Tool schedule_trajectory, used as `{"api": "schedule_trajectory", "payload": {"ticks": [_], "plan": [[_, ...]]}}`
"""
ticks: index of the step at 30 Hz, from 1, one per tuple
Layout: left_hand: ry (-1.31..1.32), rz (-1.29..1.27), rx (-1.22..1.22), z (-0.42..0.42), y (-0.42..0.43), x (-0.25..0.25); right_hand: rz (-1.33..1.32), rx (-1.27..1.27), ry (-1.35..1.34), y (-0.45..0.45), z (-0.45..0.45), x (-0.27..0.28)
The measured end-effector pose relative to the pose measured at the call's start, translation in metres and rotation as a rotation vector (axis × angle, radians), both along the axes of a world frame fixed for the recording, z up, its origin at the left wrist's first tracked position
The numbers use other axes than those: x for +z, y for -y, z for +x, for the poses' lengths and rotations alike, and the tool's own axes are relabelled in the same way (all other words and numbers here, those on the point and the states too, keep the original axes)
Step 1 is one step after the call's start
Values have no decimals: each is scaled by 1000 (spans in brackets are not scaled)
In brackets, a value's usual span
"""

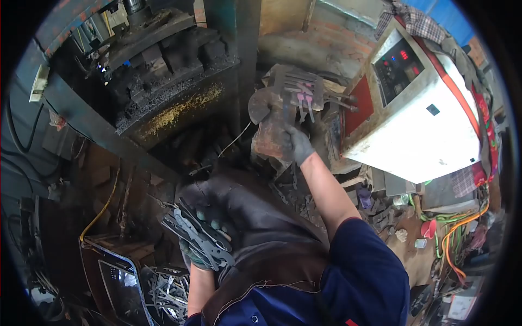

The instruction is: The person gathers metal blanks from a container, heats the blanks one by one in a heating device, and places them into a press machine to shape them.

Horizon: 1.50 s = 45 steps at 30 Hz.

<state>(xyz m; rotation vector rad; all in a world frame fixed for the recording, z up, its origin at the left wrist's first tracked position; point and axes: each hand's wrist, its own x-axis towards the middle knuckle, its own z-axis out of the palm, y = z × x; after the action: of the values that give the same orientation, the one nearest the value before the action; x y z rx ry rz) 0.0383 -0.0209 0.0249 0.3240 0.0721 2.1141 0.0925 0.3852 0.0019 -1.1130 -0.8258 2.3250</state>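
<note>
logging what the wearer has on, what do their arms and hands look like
The right hand is gloved in grey, the left hand in dark green and grey. The navy sleeves are short.

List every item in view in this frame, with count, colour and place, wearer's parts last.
Press: one, dark, upper left
Control cabinet: one, white with red panel, right
Plaid cloth: one, grey, atop the cabinet
Glowing bars: several, pink, top centre, by the cabinet
Round disc: one, partly hidden, brown-grey, left of the bars
Flat metal pieces: a bundle, too overlapped to count, grey, in the left hand
Loose metal parts: many, silver-grey, bottom left
Red cup: one, lower right
Cables: several, orange and green, lower right
Apron: one, dark brown, on the wearer
Left hand: one, grey-green glove, lower centre-left
Right hand: one, grey glove, below the bars
</note>
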Motion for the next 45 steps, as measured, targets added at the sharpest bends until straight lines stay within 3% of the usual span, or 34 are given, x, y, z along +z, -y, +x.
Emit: {"api": "schedule_trajectory", "payload": {"ticks": [2,4,8,11,15,17,19,21,23,26,28,30,31,33,34,36,39,40,45], "plan": [[30,-65,30,0,4,-8,-106,-161,-49,9,-7,29],[39,-75,61,-2,4,-12,-15,-150,-120,-1,3,-4],[7,-37,66,-4,1,-6,116,-200,-151,-5,-8,-10],[37,3,28,-6,-3,-7,104,-220,-244,-10,-20,9],[0,35,-23,-6,-7,3,-17,-270,-363,-23,-9,-19],[29,-34,56,-3,-6,7,-76,-290,-380,-26,-6,-11],[74,-78,79,-3,0,-3,24,-501,-178,-29,-7,-10],[90,-115,10,-7,6,-14,172,-446,-135,-26,3,-10],[101,-109,73,-5,-3,-1,353,-321,98,-11,21,7],[78,-68,30,-5,-10,11,252,-298,3,40,50,56],[168,-112,31,-5,-6,9,203,-26,-200,57,74,64],[88,-113,43,-9,-3,10,127,257,-409,69,69,78],[105,-136,78,-9,-2,0,116,283,-416,82,52,101],[205,-134,45,-9,4,-12,556,355,-210,110,1,149],[180,-118,38,-8,5,-15,399,388,-310,113,-23,155],[151,-42,-19,-7,2,-8,469,408,-228,135,-70,191],[147,7,-86,-12,3,-5,368,404,-252,139,-145,188],[252,56,-8,-7,-1,15,373,396,-233,138,-166,184],[195,108,-62,-12,-2,13,324,394,-179,126,-230,190]]}}
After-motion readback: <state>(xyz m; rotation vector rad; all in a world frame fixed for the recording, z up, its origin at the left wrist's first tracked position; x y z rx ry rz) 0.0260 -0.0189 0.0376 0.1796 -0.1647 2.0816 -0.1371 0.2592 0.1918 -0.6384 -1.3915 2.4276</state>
